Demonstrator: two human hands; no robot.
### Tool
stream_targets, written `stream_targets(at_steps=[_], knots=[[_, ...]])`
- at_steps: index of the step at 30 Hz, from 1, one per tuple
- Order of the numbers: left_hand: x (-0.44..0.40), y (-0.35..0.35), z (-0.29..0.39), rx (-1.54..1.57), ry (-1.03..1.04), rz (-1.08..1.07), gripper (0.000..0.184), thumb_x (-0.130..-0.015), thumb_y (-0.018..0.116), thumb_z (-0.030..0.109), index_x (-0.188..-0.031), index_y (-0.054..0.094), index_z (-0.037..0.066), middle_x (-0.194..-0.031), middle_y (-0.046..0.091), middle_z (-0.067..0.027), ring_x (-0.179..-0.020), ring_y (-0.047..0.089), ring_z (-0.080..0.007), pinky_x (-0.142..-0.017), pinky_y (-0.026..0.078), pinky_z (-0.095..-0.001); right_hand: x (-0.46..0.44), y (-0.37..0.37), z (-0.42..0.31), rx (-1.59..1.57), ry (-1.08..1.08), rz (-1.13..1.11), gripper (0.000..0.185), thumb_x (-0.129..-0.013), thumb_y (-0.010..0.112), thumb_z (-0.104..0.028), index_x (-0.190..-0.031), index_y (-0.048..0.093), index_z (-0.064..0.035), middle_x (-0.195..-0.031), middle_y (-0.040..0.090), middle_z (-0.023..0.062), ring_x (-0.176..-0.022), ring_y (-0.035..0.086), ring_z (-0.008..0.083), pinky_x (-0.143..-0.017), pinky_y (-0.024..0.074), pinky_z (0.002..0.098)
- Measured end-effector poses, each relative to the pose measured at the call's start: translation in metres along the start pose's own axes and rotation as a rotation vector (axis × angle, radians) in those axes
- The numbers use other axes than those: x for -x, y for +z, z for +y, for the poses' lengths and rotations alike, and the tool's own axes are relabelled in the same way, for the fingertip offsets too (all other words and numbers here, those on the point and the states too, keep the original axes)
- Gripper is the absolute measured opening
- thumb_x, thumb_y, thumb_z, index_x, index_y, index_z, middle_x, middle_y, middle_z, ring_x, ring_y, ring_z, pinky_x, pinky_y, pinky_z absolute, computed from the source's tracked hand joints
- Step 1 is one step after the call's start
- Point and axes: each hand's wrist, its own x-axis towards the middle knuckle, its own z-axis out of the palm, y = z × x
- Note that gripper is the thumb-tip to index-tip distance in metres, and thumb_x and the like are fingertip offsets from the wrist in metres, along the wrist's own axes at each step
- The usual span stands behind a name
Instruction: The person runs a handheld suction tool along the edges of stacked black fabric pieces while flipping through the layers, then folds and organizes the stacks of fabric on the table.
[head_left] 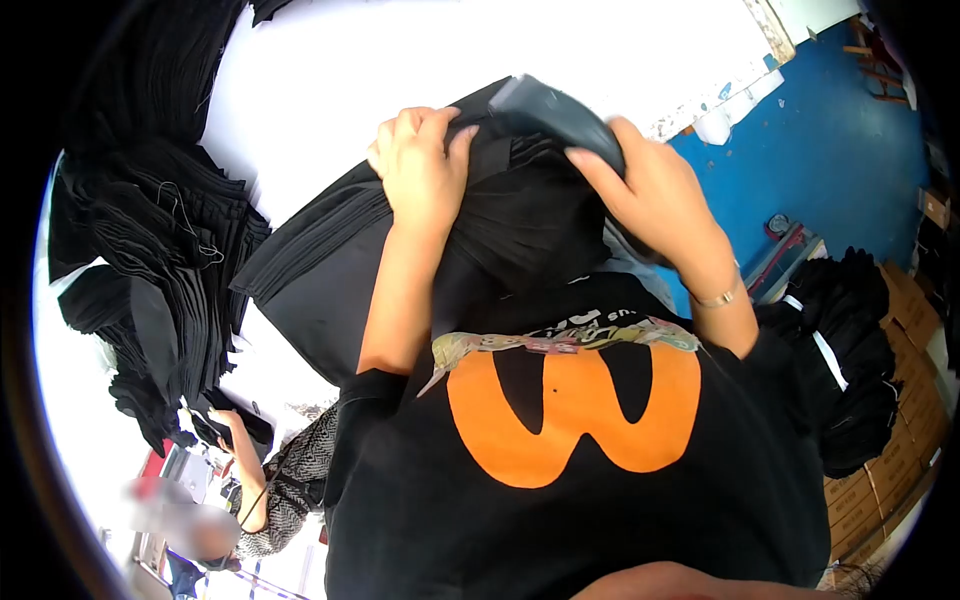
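Observation:
My right hand point(655, 190) is closed round a dark grey electric hair clipper point(565, 118), slightly blurred. The clipper's head points up and left, over the top edge of a stack of black cloth pieces point(520, 230). With curled fingers, my left hand point(425, 160) grips the stack's upper edge, left of the clipper. The stacked layers fan out below and to the left of that hand, lying partly on the white table and close against my body. Whether the clipper touches the cloth I cannot tell.
More black cloth piles point(165, 230) lie along the left of the white table point(400, 50). A co-worker in a patterned top point(300, 470) is at the lower left. Tied black bundles point(840, 340) rest by cardboard boxes point(905, 400) at right, beside the blue floor point(800, 150).

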Motion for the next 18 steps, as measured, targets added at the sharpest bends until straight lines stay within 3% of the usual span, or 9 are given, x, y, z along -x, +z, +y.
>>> stream_targets(at_steps=[4, 5, 8, 9, 10, 13, 14, 18], knots=[[0.014, -0.006, -0.007, -0.142, -0.143, -0.118, 0.057, -0.072, 0.088, 0.038, -0.116, 0.064, 0.011, -0.111, 0.061, -0.0082, -0.105, 0.056, -0.0311, -0.094, 0.039, -0.0442, 0.01, -0.004, -0.005, 0.088, 0.007, -0.07, 0.046, -0.097, 0.062, -0.045, -0.099, 0.06, 0.001, -0.07, 0.065, 0.0227, -0.067, 0.067, 0.0425, -0.06, 0.0522, 0.0463], [0.014, -0.006, -0.008, -0.123, -0.12, -0.095, 0.066, -0.069, 0.09, 0.038, -0.12, 0.06, 0.008, -0.112, 0.058, -0.0129, -0.105, 0.056, -0.0329, -0.09, 0.044, -0.044, -0.002, 0.004, -0.008, 0.134, -0.047, 0.006, 0.046, -0.097, 0.062, -0.045, -0.098, 0.06, 0.0009, -0.07, 0.066, 0.0226, -0.067, 0.067, 0.0421, -0.059, 0.0522, 0.0462], [0.023, -0.018, -0.006, 0.038, -0.086, 0.092, 0.066, -0.067, 0.092, 0.034, -0.118, 0.059, 0.008, -0.11, 0.056, -0.0144, -0.104, 0.056, -0.0338, -0.084, 0.048, -0.043, -0.033, 0.016, -0.01, 0.103, -0.086, 0.104, 0.047, -0.097, 0.061, -0.046, -0.098, 0.059, 0.001, -0.069, 0.066, 0.0227, -0.067, 0.067, 0.0419, -0.059, 0.0528, 0.0459], [0.03, -0.028, -0.006, -0.006, -0.08, 0.014, 0.067, -0.065, 0.093, 0.03, -0.119, 0.058, 0.008, -0.109, 0.053, -0.0167, -0.101, 0.057, -0.0342, -0.079, 0.051, -0.0426, -0.026, 0.009, -0.012, 0.122, -0.07, 0.057, 0.048, -0.098, 0.061, -0.046, -0.099, 0.059, 0.0015, -0.069, 0.066, 0.0225, -0.067, 0.068, 0.0419, -0.06, 0.0537, 0.0451], [0.037, -0.039, -0.004, 0.021, -0.118, -0.077, 0.055, -0.069, 0.09, 0.029, -0.113, 0.062, 0.009, -0.107, 0.055, -0.0134, -0.094, 0.057, -0.0328, -0.079, 0.05, -0.0419, -0.015, 0.005, -0.011, 0.124, -0.079, 0.053, 0.048, -0.098, 0.061, -0.046, -0.099, 0.059, 0.0015, -0.069, 0.066, 0.0225, -0.067, 0.068, 0.0419, -0.06, 0.0537, 0.0451], [0.075, -0.037, -0.015, -0.011, 0.004, -0.015, 0.027, -0.078, 0.082, 0.026, -0.093, 0.068, 0.01, -0.098, 0.059, -0.004, -0.083, 0.055, -0.0287, -0.076, 0.049, -0.04, 0.009, -0.003, -0.016, 0.197, -0.004, -0.107, 0.046, -0.097, 0.061, -0.045, -0.102, 0.06, 0.0004, -0.073, 0.068, 0.021, -0.069, 0.068, 0.0407, -0.061, 0.0539, 0.0457], [0.083, -0.033, -0.016, -0.038, 0.037, 0.024, 0.025, -0.077, 0.082, 0.027, -0.092, 0.068, 0.013, -0.098, 0.059, -0.0028, -0.082, 0.055, -0.0261, -0.072, 0.046, -0.0399, 0.008, 0.001, -0.024, 0.205, -0.002, -0.114, 0.046, -0.097, 0.061, -0.045, -0.102, 0.06, 0.0004, -0.073, 0.068, 0.021, -0.069, 0.068, 0.0407, -0.061, 0.0539, 0.0457], [0.095, -0.018, -0.024, -0.044, 0.092, 0.139, 0.019, -0.078, 0.081, 0.024, -0.09, 0.068, 0.015, -0.097, 0.061, 0.0008, -0.08, 0.054, -0.0221, -0.072, 0.04, -0.038, -0.046, 0.054, -0.06, 0.231, -0.362, -0.013, 0.044, -0.097, 0.061, -0.044, -0.101, 0.059, 0.0001, -0.075, 0.066, 0.0243, -0.073, 0.066, 0.0442, -0.065, 0.0526, 0.0483]])
